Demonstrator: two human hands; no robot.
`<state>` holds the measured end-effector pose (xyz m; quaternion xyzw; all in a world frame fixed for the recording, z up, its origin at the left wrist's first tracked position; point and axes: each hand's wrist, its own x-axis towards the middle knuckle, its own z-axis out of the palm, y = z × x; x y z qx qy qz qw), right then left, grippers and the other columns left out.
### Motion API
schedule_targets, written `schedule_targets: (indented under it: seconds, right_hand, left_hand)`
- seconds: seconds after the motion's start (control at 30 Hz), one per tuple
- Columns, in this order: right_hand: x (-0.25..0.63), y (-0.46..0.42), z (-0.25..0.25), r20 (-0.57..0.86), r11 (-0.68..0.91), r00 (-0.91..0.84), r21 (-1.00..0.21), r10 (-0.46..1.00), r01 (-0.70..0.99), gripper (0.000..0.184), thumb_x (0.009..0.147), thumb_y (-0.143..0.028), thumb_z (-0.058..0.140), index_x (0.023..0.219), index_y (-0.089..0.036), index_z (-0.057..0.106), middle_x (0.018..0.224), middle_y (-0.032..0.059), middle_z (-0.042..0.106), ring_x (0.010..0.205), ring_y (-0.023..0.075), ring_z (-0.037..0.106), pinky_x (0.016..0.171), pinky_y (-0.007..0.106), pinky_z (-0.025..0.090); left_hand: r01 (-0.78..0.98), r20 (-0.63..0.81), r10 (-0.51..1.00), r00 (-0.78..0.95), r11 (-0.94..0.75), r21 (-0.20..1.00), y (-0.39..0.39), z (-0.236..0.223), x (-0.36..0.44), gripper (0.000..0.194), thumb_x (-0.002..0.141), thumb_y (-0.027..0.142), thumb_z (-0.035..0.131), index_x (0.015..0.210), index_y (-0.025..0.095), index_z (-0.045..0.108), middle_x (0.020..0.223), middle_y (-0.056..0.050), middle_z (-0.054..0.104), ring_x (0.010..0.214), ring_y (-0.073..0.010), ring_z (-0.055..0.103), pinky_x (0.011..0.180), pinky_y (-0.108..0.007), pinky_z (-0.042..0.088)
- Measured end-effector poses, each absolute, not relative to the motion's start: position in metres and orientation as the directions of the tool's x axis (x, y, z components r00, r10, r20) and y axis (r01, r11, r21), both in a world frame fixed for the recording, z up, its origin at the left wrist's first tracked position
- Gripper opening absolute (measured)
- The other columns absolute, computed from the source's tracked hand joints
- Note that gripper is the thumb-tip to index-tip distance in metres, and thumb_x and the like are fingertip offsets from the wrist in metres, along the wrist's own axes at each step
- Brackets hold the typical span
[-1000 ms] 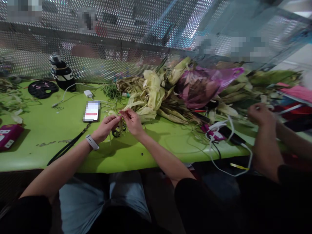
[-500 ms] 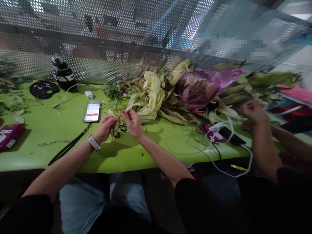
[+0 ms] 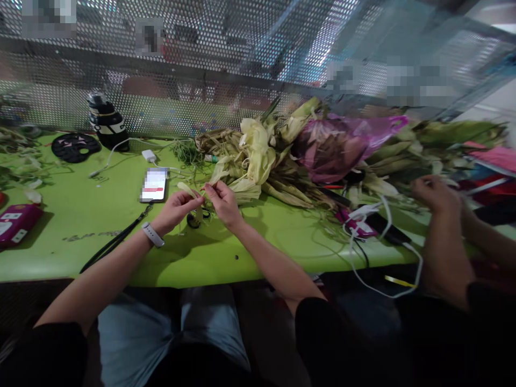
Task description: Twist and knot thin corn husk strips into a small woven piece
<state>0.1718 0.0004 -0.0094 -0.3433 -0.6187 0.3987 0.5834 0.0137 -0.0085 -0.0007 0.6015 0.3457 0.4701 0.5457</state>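
Note:
My left hand (image 3: 177,208) pinches a pale strip of corn husk (image 3: 186,188) between thumb and fingers; one end sticks up past the fingertips. Close beside it, my right hand (image 3: 224,203) is closed at the same husk, thumb and forefinger pressed together. Scissors with black handles (image 3: 195,219) lie on the green table (image 3: 161,263) just under the hands, partly covered by husk bits. A heap of dried and pale green corn husks (image 3: 258,156) spreads behind my right hand. The fine detail between the fingertips is too small to make out.
A phone (image 3: 153,184) with a black strap lies left of my hands. Behind it stand a black bottle (image 3: 107,121) and a white charger (image 3: 149,156). A purple plastic bag (image 3: 330,145) rests among the husks. At right, a co-worker's hands (image 3: 437,196) work near white cables (image 3: 387,215).
My hands stay together at the husk strip, which has turned slightly, and the fingertips have drifted a little apart. The co-worker's near hand has shifted right. The view has moved slightly.

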Motion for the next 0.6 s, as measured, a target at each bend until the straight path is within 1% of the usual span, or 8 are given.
schedule_targets:
  seconds: [0.07,0.13,0.23,0.47,0.53,0.6]
  right_hand:
    - [0.1712,0.0006,-0.0107,0.464,0.462,-0.064,-0.886,0.884,-0.044,0.028,0.086,-0.050,0.061,0.086,-0.022,0.062,0.076,-0.0003,0.060,0.073,0.0122,0.055,0.068,0.025,0.045]
    - [0.1704,0.0011,-0.0118,0.476,0.475,-0.042,-0.879,0.878,-0.032,0.027,0.086,-0.048,0.061,0.088,-0.022,0.064,0.077,0.0003,0.062,0.075,0.0127,0.057,0.071,0.026,0.046]
    - [0.1693,0.0007,-0.0112,0.478,0.478,-0.023,-0.878,0.878,-0.018,0.028,0.086,-0.049,0.061,0.087,-0.021,0.064,0.080,0.0015,0.064,0.077,0.0137,0.058,0.074,0.027,0.047]
    - [0.1677,-0.0019,-0.0071,0.438,0.437,-0.018,-0.899,0.899,-0.021,0.035,0.081,-0.054,0.064,0.083,-0.020,0.065,0.081,0.0029,0.067,0.080,0.0151,0.060,0.076,0.028,0.049]
    - [0.1688,0.0006,-0.0085,0.426,0.426,-0.009,-0.904,0.905,-0.031,0.037,0.079,-0.056,0.065,0.082,-0.019,0.064,0.079,0.0023,0.066,0.078,0.0141,0.059,0.074,0.027,0.048]
    - [0.1716,0.0044,-0.0103,0.381,0.380,-0.025,-0.924,0.924,-0.034,0.041,0.077,-0.059,0.066,0.083,-0.019,0.065,0.069,-0.0011,0.059,0.066,0.0111,0.054,0.062,0.024,0.044]
  left_hand:
    - [-0.054,0.201,0.925,0.323,-0.194,0.980,-0.0080,-0.0012,0.0142,0.025,0.074,0.036,0.075,0.068,0.014,0.067,0.060,0.001,0.057,0.056,-0.0084,0.043,0.053,-0.023,0.031]
    - [-0.070,0.217,0.924,0.315,-0.205,0.976,-0.0077,-0.0018,0.0147,0.023,0.075,0.034,0.074,0.069,0.014,0.067,0.060,0.002,0.056,0.055,-0.0080,0.042,0.053,-0.023,0.031]
    - [-0.132,0.240,0.928,0.286,-0.210,0.969,-0.0082,-0.0019,0.0155,0.017,0.075,0.030,0.074,0.075,0.014,0.067,0.062,0.002,0.058,0.055,-0.0076,0.043,0.054,-0.022,0.032]
    - [-0.148,0.249,0.936,0.249,-0.218,0.965,-0.0109,0.0006,0.0153,0.018,0.071,0.028,0.076,0.073,0.014,0.065,0.061,0.002,0.057,0.056,-0.0080,0.044,0.055,-0.022,0.034]
    - [-0.136,0.229,0.936,0.268,-0.199,0.971,-0.0082,-0.0011,0.0137,0.019,0.071,0.030,0.077,0.075,0.014,0.066,0.061,0.002,0.057,0.055,-0.0075,0.042,0.053,-0.022,0.032]
    - [-0.120,0.188,0.933,0.307,-0.158,0.980,-0.0032,-0.0039,0.0108,0.022,0.073,0.034,0.076,0.076,0.014,0.067,0.060,0.002,0.054,0.052,-0.0065,0.038,0.050,-0.021,0.028]
